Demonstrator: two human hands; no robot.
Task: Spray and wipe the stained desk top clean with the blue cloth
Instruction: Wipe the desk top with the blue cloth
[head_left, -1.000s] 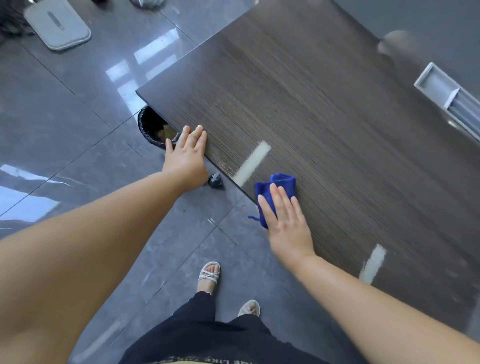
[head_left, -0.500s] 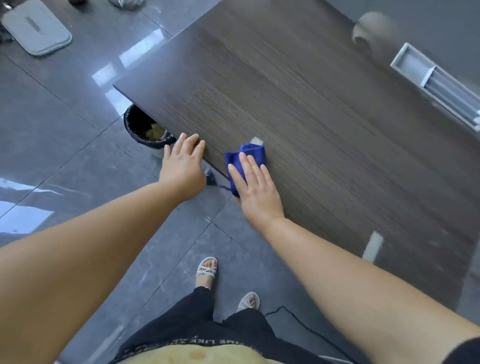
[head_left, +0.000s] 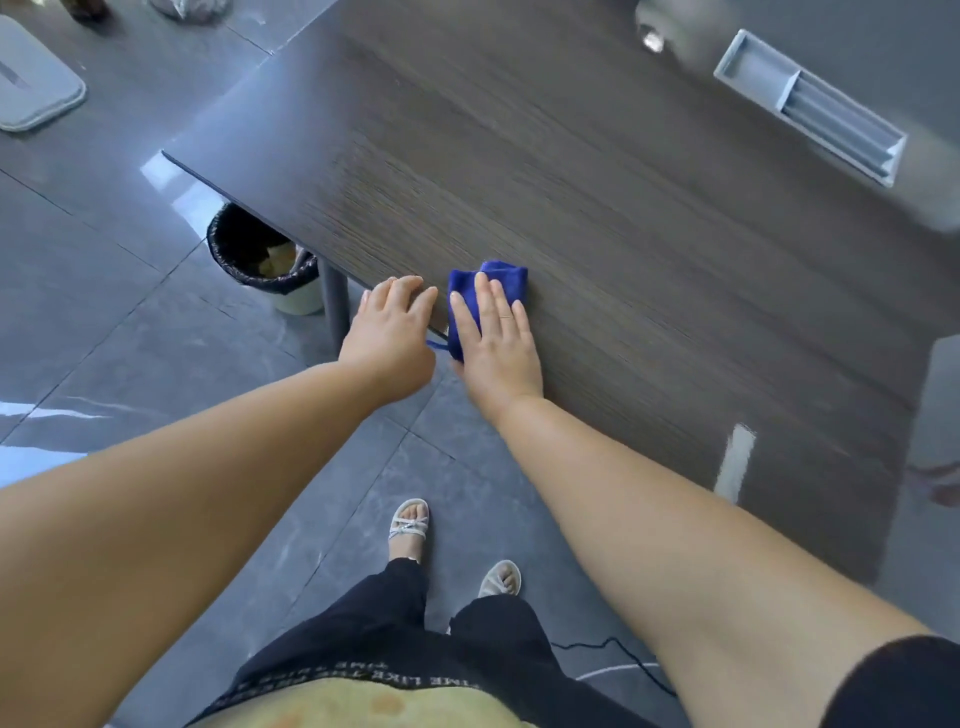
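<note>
Grey flat lid (head_left: 31, 88) lay on the tiled floor (head_left: 104, 338), well off the left corner of the desk top (head_left: 623, 234). Waste bin with black liner (head_left: 260, 254) stood partly under that same corner, just beside the desk leg (head_left: 335, 312).

Left hand (head_left: 389, 332): fingers laid loosely over the near edge of the desk top, relaxed, gripping nothing.

Blue cloth (head_left: 493, 280): bunched, lying on the desk top right at its near edge, just right of the left hand. A thin blue loop hung off the edge below it.

Right hand (head_left: 498, 348): palm down on the cloth, fingers straight and spread, pressing it flat against the desk top, not curled round it. Heel of the hand sat at the near edge.

Sandalled feet (head_left: 501, 579) stood on the floor, below the near edge.

Pale streak (head_left: 733, 462) showed on the desk top near the near edge, well right of the cloth. Grey recessed tray (head_left: 810, 109) was set into the far right part of the desk top.
</note>
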